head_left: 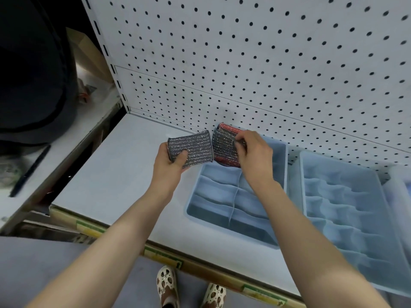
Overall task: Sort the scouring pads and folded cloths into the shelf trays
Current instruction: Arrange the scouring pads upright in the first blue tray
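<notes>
My left hand (pixel 170 160) grips a grey glittery scouring pad (pixel 191 147) above the white shelf (pixel 124 174), just left of the trays. My right hand (pixel 255 154) pinches the top of another grey scouring pad (pixel 223 145) standing at the far end of the left blue divided tray (pixel 193 207). A red pad (pixel 229 128) stands right behind it against the pegboard side. Several compartments of this tray hold nothing. A second blue divided tray (pixel 347 210) lies to the right, its compartments bare.
A white pegboard (pixel 266 63) rises behind the shelf. A third tray's edge (pixel 398 187) shows at far right. A lower side shelf on the left carries a black pen (pixel 30 172) and a dark bag (pixel 33 74). My feet show below the shelf edge.
</notes>
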The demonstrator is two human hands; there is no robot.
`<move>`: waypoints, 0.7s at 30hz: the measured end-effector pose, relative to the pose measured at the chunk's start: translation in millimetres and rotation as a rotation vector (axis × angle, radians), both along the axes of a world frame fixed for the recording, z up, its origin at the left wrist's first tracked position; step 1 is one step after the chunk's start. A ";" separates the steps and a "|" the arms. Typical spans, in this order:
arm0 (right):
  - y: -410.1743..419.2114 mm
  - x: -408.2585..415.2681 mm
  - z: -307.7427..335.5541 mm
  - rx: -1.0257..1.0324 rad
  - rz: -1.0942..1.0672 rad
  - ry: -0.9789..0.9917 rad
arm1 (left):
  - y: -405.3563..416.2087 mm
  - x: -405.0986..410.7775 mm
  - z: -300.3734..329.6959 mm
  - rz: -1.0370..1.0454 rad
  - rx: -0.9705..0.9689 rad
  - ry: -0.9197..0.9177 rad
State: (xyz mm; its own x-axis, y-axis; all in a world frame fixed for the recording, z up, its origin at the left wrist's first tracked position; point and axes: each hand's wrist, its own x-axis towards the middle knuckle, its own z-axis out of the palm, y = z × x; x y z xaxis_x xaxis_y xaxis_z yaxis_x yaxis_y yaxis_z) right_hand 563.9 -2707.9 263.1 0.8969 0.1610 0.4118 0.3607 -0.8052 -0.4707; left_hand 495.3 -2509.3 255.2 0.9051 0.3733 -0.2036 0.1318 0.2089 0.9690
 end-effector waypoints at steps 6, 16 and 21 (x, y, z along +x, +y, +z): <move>-4.3 -7.2 -6.9 -0.126 -0.002 0.188 | -1.4 -5.7 0.0 -0.065 0.066 0.022; -5.4 -16.2 26.4 0.191 0.076 0.342 | -19.0 -2.6 -2.1 -0.210 0.583 -0.073; -10.1 -16.9 14.8 -0.027 -0.033 0.069 | -23.6 -4.8 -15.6 -0.273 0.713 0.023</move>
State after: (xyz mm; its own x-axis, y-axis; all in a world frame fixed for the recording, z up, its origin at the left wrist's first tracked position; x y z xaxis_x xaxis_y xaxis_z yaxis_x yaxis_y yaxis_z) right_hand 547.0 -2718.0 278.0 0.9282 0.1411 0.3443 0.3009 -0.8290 -0.4714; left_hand 490.5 -2533.0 239.6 0.9825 0.1853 -0.0175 0.1112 -0.5090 0.8535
